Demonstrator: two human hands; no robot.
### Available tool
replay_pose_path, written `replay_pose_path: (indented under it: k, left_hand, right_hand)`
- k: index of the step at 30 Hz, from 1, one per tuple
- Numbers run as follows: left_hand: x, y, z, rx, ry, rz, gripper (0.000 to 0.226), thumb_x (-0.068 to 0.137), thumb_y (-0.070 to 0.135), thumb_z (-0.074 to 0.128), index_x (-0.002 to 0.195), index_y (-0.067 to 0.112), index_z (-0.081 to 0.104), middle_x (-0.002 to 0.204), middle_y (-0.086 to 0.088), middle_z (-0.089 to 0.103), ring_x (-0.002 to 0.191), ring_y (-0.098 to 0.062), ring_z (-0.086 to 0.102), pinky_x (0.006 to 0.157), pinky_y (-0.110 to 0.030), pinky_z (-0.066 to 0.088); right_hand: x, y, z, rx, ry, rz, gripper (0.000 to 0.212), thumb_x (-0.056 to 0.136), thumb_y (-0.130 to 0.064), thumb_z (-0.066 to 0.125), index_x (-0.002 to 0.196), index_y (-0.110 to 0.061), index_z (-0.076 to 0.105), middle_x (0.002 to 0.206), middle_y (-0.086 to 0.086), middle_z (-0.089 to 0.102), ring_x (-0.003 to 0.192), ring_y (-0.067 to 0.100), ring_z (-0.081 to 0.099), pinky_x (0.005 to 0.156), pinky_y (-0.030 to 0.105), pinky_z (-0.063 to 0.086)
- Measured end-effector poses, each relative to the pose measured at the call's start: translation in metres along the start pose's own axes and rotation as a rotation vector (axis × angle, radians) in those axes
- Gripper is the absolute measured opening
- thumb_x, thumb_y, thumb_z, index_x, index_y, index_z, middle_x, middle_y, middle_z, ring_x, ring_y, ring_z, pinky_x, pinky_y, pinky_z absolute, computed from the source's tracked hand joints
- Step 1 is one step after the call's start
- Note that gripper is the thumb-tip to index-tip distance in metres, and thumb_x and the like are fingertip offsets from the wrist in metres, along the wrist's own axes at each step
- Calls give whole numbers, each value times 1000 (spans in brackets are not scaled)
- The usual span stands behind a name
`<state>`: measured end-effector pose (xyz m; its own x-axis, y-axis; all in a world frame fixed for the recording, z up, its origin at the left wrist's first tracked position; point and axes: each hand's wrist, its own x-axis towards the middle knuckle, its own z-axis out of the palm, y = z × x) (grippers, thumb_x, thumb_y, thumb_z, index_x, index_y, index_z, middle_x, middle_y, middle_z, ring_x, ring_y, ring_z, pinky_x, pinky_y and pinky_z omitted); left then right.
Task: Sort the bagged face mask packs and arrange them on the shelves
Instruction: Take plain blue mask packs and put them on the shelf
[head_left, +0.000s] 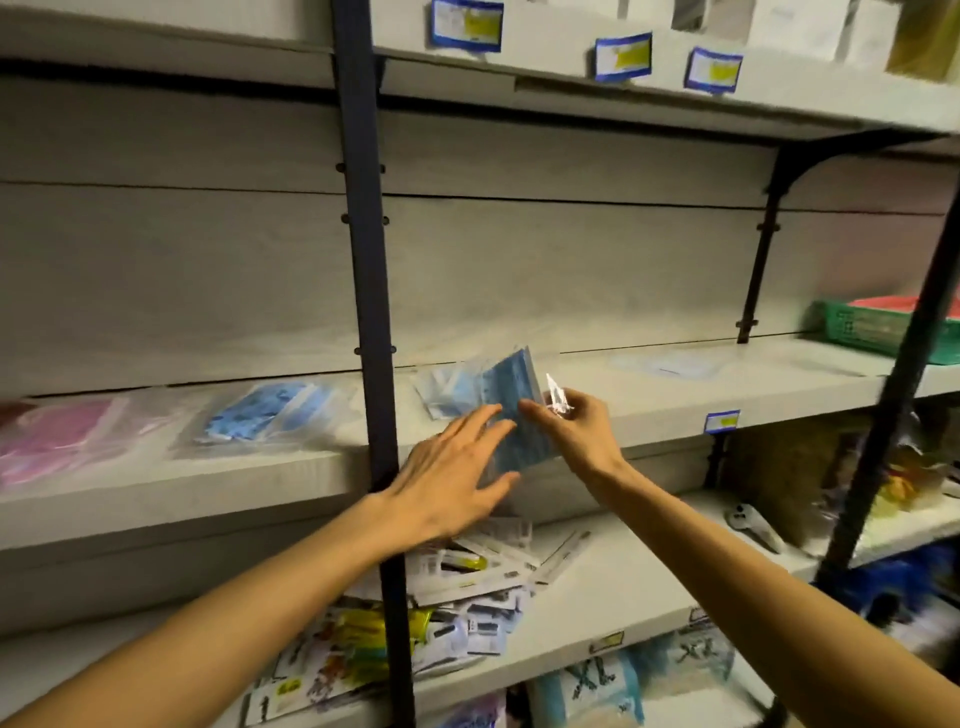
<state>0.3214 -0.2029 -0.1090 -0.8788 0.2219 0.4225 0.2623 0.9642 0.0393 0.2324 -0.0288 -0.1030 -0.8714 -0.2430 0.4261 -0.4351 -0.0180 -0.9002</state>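
Right hand (576, 431) pinches a blue mask pack (514, 410), left hand (457, 467) spread beside; pink (52, 436) and blue packs (270, 410) seemingly shelved already.

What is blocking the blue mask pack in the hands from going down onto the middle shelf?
Nothing visible. The right hand holds the blue mask pack above the shelf, with the left hand open at its near side. A paler bagged pack already lies just behind it; bare shelf lies to the right.

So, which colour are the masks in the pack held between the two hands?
Blue, in a clear bag, seen in the head view.
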Motion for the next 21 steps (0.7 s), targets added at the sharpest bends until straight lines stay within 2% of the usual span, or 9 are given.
replay_pose_path:
  k: [2,5,8,12,14,16,18,21]
  left_hand:
    - [17,0,6,-13,-27,-89,72,98,62,42,158,29,20,168,1,12,151,-22,24,117,-44,33]
    - [41,-6,12,14,3,-177,66,100,60,38,156,26,29,166,-3,22,149,-24,30,118,-43,31]
    - [63,-18,15,44,0,-234,56,101,60,34,144,26,46,150,-1,46,132,-25,50,106,-41,45]
    - [91,-36,20,105,-179,-347,57,102,63,30,141,29,53,144,-1,55,125,-25,54,100,-43,46]
    - [106,-43,21,176,-196,-390,55,102,64,27,127,29,62,132,-3,63,114,-24,57,91,-40,45]
    - [130,-45,17,285,-172,-434,58,101,64,27,106,25,69,118,-6,68,103,-25,57,84,-40,39]
    - [158,-44,16,392,-142,-470,59,100,64,32,101,20,71,118,-10,67,111,-30,57,89,-41,38]
    - [202,-31,28,392,-70,-434,56,97,64,39,115,19,67,126,-10,61,120,-31,53,99,-42,37]
  right_hand:
    - [22,5,-4,-33,-32,2,22,86,-32,78,93,-13,68,86,2,76,77,13,75,62,22,58]
    - [55,12,-6,-118,-27,-5,23,84,-30,80,94,-15,67,88,5,75,77,15,75,60,25,59]
    - [88,23,-4,-284,-69,-31,25,84,-34,78,97,-14,70,92,2,74,85,19,72,72,33,61]
    - [119,41,0,-505,-131,-38,47,89,-51,68,109,-9,69,105,8,72,96,27,68,87,43,56]
    - [134,49,-8,-591,-155,-24,53,93,-51,62,120,-6,66,119,13,70,109,31,64,95,43,51]
    - [154,53,-27,-717,-182,-48,52,95,-46,61,131,-9,60,133,10,63,122,29,57,100,38,46]
    - [173,55,-51,-824,-219,-70,50,95,-43,61,134,-12,59,138,9,60,127,29,53,101,38,45]
    - [195,61,-92,-956,-228,-56,48,94,-42,62,133,-15,59,138,12,57,128,32,50,100,39,44]
